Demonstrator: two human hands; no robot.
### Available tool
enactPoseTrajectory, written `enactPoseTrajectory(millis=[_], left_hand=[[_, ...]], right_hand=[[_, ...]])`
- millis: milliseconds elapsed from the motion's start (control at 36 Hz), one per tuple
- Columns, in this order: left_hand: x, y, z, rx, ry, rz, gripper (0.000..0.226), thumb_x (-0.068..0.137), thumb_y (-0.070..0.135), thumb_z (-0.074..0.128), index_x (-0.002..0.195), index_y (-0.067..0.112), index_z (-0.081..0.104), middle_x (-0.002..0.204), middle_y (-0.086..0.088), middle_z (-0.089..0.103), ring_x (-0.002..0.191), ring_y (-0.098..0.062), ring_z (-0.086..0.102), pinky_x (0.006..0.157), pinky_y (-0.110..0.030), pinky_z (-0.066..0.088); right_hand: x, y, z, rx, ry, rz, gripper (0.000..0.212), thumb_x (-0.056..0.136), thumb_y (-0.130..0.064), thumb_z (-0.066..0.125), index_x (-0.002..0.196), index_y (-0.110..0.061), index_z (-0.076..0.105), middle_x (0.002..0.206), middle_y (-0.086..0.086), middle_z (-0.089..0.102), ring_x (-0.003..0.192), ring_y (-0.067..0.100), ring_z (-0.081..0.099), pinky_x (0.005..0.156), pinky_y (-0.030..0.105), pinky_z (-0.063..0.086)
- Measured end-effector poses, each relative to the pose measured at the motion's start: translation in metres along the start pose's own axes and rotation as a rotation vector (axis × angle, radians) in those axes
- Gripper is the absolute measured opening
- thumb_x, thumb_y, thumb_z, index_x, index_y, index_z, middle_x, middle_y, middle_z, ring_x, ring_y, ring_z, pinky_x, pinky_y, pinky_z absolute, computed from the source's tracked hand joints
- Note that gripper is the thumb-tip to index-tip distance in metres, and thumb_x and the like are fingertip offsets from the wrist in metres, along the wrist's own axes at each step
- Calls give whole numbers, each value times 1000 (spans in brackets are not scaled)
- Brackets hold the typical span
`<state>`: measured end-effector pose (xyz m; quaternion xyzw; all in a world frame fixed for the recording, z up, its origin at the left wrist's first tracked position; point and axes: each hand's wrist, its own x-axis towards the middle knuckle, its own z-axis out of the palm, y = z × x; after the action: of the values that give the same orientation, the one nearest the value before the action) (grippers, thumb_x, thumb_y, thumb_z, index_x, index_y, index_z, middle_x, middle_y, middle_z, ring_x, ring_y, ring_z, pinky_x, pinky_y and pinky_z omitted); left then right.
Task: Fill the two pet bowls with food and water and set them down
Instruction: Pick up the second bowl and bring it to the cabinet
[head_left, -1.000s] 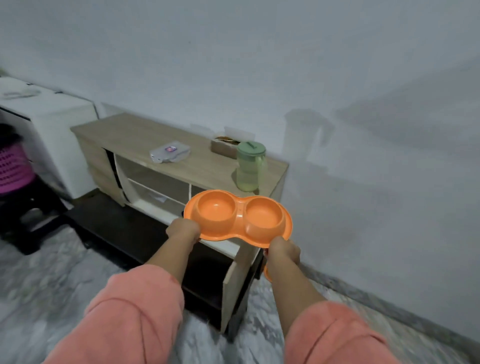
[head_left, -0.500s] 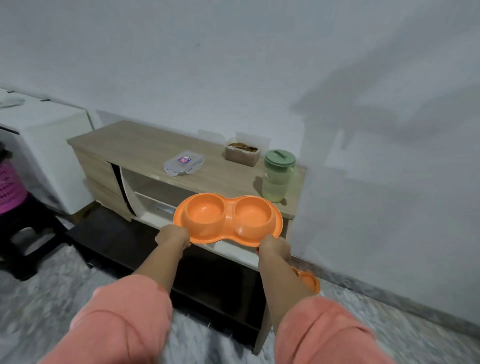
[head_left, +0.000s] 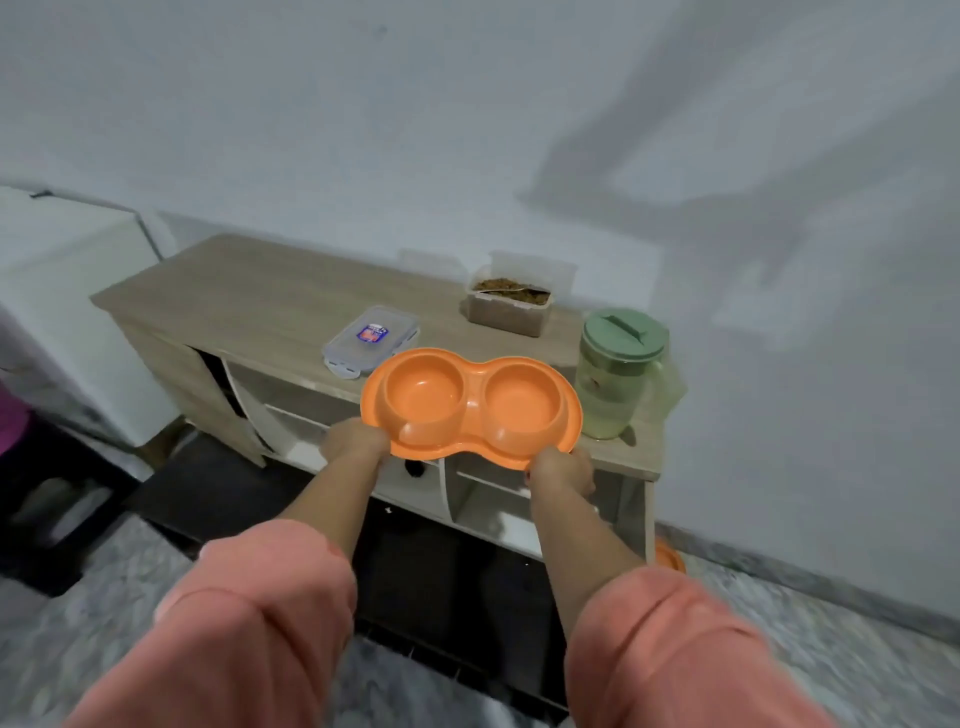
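An orange double pet bowl (head_left: 470, 402) with two empty round wells is held level above the front edge of a wooden cabinet (head_left: 249, 299). My left hand (head_left: 356, 441) grips its near-left rim and my right hand (head_left: 561, 470) grips its near-right rim. Behind the bowl, an open clear tub of brown pet food (head_left: 509, 306) with a spoon in it stands on the cabinet top. A pale green water pitcher (head_left: 618, 371) with a green lid stands at the cabinet's right end.
The tub's clear lid (head_left: 371, 338) lies on the cabinet top left of the bowl. A white appliance (head_left: 67, 291) stands at the left. An orange object (head_left: 670, 558) lies on the marbled floor by the cabinet's right leg. The cabinet's open shelves are below my hands.
The bowl, held in both hands, has moved forward and up over the cabinet's front edge, closer to the pitcher. The view has closed in on the cabinet.
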<state>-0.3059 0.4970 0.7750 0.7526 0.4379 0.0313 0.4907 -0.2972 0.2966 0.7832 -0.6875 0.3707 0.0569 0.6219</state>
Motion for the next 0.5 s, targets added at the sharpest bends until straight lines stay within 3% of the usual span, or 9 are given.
enactPoseTrajectory(millis=[56, 222, 417, 500], left_hand=[[10, 6, 6, 74, -17, -28, 26, 75, 1, 54, 95, 2, 71, 101, -19, 71, 101, -34, 66, 91, -41, 54], [49, 24, 23, 260, -64, 42, 27, 81, 7, 52, 100, 3, 70, 109, -20, 67, 107, -36, 62, 94, -40, 52], [97, 58, 37, 352, -155, 110, 26, 88, 11, 53, 109, 11, 68, 117, -13, 66, 112, -33, 61, 91, -35, 48], [124, 66, 46, 358, -166, 126, 25, 85, 10, 49, 98, 10, 69, 106, -14, 70, 101, -33, 65, 90, -37, 54]], right_hand=[[16, -2, 11, 16, 36, -6, 39, 79, -4, 44, 116, -12, 51, 110, 18, 61, 94, 38, 65, 83, 47, 57], [48, -14, 43, 75, 94, 13, 39, 80, 1, 45, 116, -11, 50, 99, 12, 51, 95, 37, 60, 86, 51, 55], [82, -28, 79, 17, 209, 77, 33, 78, -7, 52, 111, -8, 52, 110, 20, 62, 100, 39, 63, 85, 49, 56], [95, -33, 92, -1, 243, 102, 32, 76, -11, 55, 108, -7, 56, 108, 20, 64, 99, 39, 64, 83, 49, 57]])
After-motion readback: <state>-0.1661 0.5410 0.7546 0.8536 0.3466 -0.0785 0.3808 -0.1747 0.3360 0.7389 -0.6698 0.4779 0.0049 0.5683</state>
